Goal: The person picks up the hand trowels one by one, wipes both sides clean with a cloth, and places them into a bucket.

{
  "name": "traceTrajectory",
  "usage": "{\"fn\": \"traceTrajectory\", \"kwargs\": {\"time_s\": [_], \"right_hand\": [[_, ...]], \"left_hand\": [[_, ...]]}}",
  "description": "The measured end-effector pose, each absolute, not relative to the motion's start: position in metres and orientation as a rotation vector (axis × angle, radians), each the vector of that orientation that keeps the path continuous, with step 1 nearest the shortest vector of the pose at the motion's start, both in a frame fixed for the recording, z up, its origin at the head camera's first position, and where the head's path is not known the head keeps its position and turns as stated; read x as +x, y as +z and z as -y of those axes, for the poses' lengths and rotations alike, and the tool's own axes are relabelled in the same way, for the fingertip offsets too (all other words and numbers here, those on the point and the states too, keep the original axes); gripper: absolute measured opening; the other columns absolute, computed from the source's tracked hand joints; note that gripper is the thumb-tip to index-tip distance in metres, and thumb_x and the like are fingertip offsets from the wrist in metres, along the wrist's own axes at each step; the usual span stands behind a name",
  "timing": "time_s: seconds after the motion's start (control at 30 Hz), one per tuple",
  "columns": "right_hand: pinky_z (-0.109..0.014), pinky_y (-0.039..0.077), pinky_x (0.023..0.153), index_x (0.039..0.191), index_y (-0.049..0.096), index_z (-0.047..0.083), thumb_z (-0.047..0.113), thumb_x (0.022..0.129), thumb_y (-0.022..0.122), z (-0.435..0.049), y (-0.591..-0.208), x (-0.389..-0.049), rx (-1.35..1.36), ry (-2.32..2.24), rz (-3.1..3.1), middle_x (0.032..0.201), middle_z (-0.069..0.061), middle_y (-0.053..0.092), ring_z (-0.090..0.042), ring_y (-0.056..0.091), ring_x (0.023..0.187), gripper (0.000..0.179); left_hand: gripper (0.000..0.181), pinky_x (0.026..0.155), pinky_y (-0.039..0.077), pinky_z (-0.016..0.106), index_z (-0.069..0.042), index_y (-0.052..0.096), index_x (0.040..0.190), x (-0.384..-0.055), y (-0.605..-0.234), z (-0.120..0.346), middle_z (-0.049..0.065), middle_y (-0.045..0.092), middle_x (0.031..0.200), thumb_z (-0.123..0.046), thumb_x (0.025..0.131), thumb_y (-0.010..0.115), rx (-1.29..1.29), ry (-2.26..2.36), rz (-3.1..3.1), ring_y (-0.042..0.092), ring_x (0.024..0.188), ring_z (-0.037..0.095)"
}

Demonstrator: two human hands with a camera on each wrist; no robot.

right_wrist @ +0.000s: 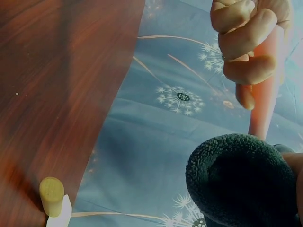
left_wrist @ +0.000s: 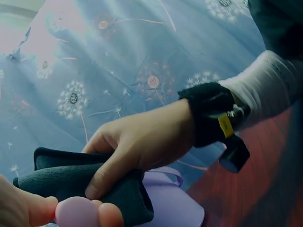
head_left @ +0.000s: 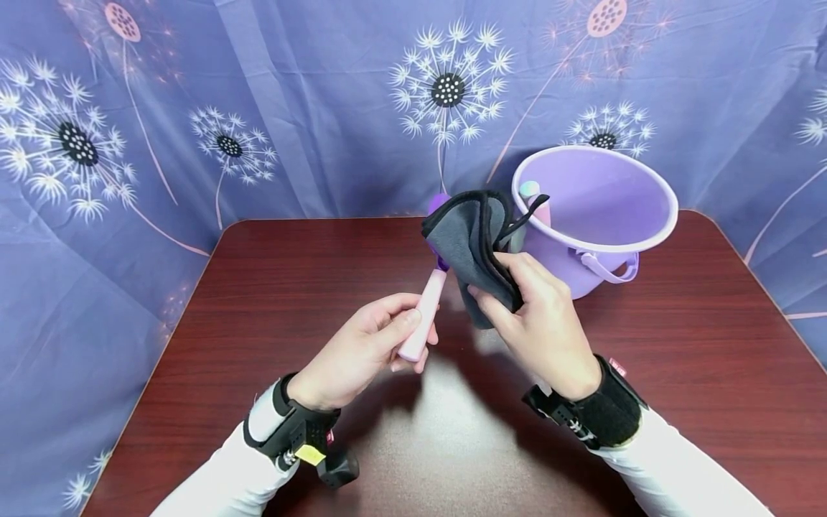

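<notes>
Bucket [head_left: 601, 212] in lilac stands at the far right of a wooden table [head_left: 271, 316], and both hands work on its left. Left of the bucket and nearer the person, the left hand [head_left: 371, 345] grips the pink handle of a tool [head_left: 423, 316], thumb on top and fingers curled beneath. Between it and the bucket, the right hand [head_left: 539, 323] pinches a folded gray cloth [head_left: 461, 237] with black edging, thumb against fingers. Cloth lies over the tool's far part, leaving a little of its purple head [head_left: 438, 203] in sight, left of the bucket's rim; whether cloth and head touch cannot be told.

What counts most, by judgement, is the tool's line: its long axis runs away from the person, leaning slightly right, passing left of the bucket rather than pointing into it. The head lies beyond the left grip, and the right hand, nearer the bucket, is also the nearer to that head. Inside the bucket, against its left wall, stands a pink item [head_left: 541, 212] with a pale top. A dandelion-print curtain [head_left: 323, 108] hangs behind the bucket.
</notes>
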State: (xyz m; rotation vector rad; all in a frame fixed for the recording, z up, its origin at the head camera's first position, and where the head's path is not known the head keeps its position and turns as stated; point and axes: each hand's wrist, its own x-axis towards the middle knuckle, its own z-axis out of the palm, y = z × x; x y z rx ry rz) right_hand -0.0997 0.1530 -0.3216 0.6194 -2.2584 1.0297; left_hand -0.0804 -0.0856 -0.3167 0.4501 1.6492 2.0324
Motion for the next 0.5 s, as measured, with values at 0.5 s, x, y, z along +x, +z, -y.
{"fn": "traceTrajectory", "kwargs": {"time_s": [0.5], "right_hand": [[-0.022,0.048,0.069,0.108,0.069,0.014,0.020,0.088,0.077,-0.1500,-0.3146,-0.0949,0.577,1.177,2.282,0.092,0.006,0.066,-0.006,0.062,0.078,0.023]], "left_hand": [[0.022,0.069,0.053,0.033,-0.010,0.058,0.123,-0.0829,-0.3236,0.0859,0.005,0.068,0.098,-0.014,0.101,0.058,0.658,1.683,-2.313,0.064,0.076,0.014]]}}
